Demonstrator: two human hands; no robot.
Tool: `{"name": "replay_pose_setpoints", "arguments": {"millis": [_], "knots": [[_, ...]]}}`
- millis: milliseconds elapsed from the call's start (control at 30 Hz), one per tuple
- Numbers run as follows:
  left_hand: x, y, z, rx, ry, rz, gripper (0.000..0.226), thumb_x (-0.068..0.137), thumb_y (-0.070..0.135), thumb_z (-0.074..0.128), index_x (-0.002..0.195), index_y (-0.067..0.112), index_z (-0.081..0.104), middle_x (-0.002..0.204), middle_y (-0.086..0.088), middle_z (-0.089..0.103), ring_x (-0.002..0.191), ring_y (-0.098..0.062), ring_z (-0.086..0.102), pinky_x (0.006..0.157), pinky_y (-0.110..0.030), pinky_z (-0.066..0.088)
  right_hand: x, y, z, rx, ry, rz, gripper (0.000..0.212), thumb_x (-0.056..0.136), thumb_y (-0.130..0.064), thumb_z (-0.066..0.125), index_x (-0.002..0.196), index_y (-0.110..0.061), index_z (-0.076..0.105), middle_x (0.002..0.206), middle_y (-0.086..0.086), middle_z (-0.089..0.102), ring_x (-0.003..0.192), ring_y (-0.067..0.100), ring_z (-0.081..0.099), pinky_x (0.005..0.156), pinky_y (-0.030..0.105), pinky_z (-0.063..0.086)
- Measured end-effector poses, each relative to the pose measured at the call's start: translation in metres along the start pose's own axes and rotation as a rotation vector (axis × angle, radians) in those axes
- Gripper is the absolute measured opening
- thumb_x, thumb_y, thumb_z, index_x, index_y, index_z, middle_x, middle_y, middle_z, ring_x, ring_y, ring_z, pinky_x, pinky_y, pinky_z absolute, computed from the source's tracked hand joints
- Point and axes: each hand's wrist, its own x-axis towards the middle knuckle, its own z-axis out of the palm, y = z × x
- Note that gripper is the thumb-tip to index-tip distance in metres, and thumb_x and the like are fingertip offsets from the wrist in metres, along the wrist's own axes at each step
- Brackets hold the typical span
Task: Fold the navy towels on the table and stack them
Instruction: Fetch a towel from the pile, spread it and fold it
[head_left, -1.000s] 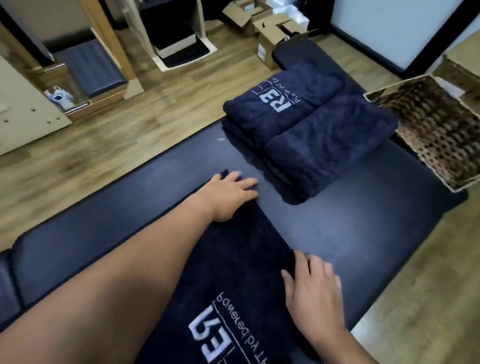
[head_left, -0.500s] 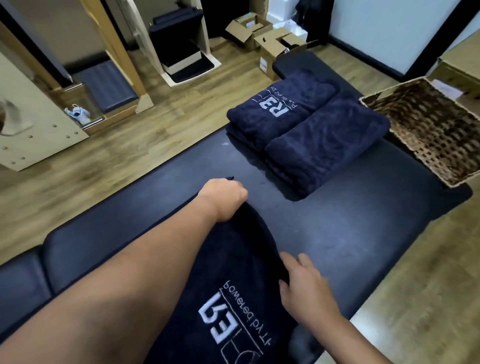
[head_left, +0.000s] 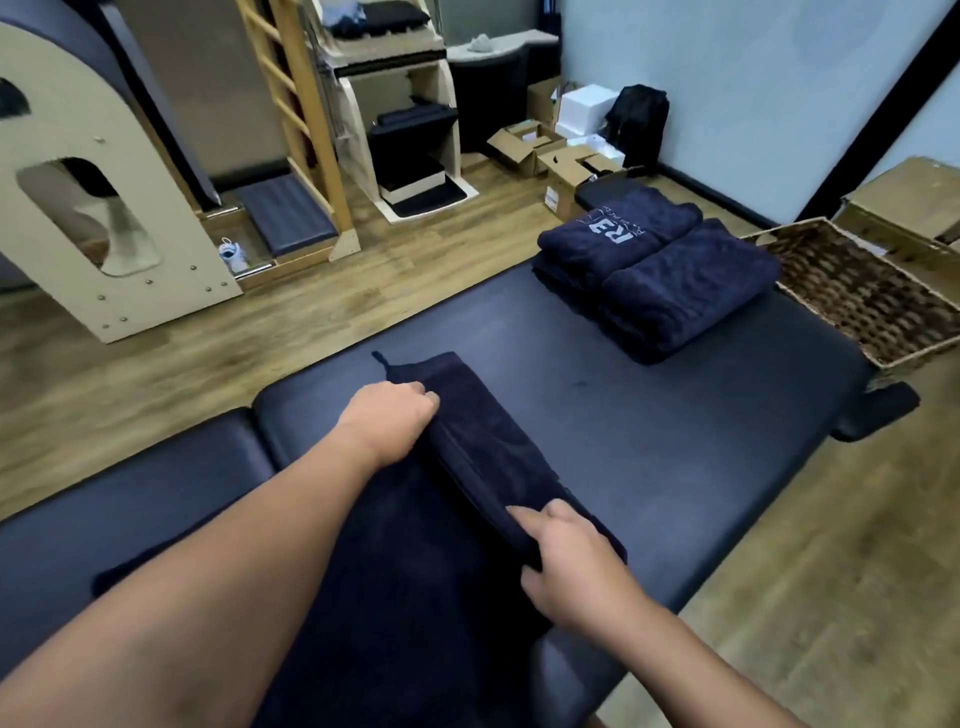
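Observation:
A navy towel (head_left: 415, 561) lies on the dark padded table (head_left: 675, 447) in front of me, its right edge lifted and turned over toward the left. My left hand (head_left: 389, 415) grips the far end of that raised edge. My right hand (head_left: 566, 561) pinches the near end of the same edge. The towel's white logo is hidden under the fold. A stack of folded navy towels (head_left: 660, 280) with a white logo on top sits at the far right of the table, apart from both hands.
A wicker basket (head_left: 872, 306) stands off the table's far right end. Cardboard boxes (head_left: 561, 161) and wooden exercise equipment (head_left: 104, 208) stand on the wood floor beyond the table. Bare table surface lies between the towel and the stack.
Both hands went from lying flat on the towel to gripping its right edge and lifting it over to the left, which covered the logo. My head has tilted up, showing more of the room.

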Motion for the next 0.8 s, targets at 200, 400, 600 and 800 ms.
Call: {"name": "replay_pose_setpoints", "arguments": {"millis": [200, 400, 600, 800], "knots": [[-0.12, -0.048, 0.024, -0.028, 0.087, -0.152, 0.03, 0.09, 0.002, 0.049, 0.116, 0.016, 0.042, 0.122, 0.002, 0.056, 0.083, -0.033, 0.066, 0.054, -0.038, 0.037, -0.048, -0.1, 0.049, -0.005, -0.017, -0.086, 0.062, 0.086, -0.023, 0.056, 0.142, -0.045, 0.042, 0.106, -0.005, 0.047, 0.107, 0.024, 0.057, 0.091, 0.033, 0.047], [-0.222, -0.09, 0.054, -0.078, 0.04, -0.269, 0.026, 0.091, 0.001, 0.046, 0.111, 0.017, 0.042, 0.115, 0.002, 0.056, 0.089, -0.031, 0.065, 0.059, -0.038, 0.037, -0.078, -0.184, 0.103, -0.024, -0.121, -0.175, 0.068, 0.086, -0.016, 0.054, 0.148, -0.037, 0.034, 0.12, 0.003, 0.051, 0.112, 0.031, 0.057, 0.099, 0.038, 0.048], [-0.298, -0.114, 0.101, -0.12, 0.079, -0.328, 0.03, 0.086, 0.002, 0.052, 0.112, 0.015, 0.046, 0.117, 0.002, 0.06, 0.086, -0.028, 0.066, 0.06, -0.042, 0.054, -0.1, -0.233, 0.157, -0.072, -0.244, -0.244, 0.063, 0.088, -0.012, 0.053, 0.146, -0.027, 0.033, 0.124, 0.003, 0.048, 0.113, 0.037, 0.057, 0.095, 0.041, 0.049], [-0.326, -0.097, 0.1, 0.056, -0.121, -0.442, 0.027, 0.09, 0.021, 0.053, 0.115, 0.018, 0.063, 0.139, -0.009, 0.047, 0.113, -0.028, 0.052, 0.078, -0.036, 0.038, -0.097, -0.226, 0.177, 0.121, -0.412, -0.429, 0.056, 0.094, -0.04, 0.057, 0.147, -0.029, 0.047, 0.125, -0.006, 0.06, 0.108, 0.013, 0.062, 0.101, 0.029, 0.048]]}}
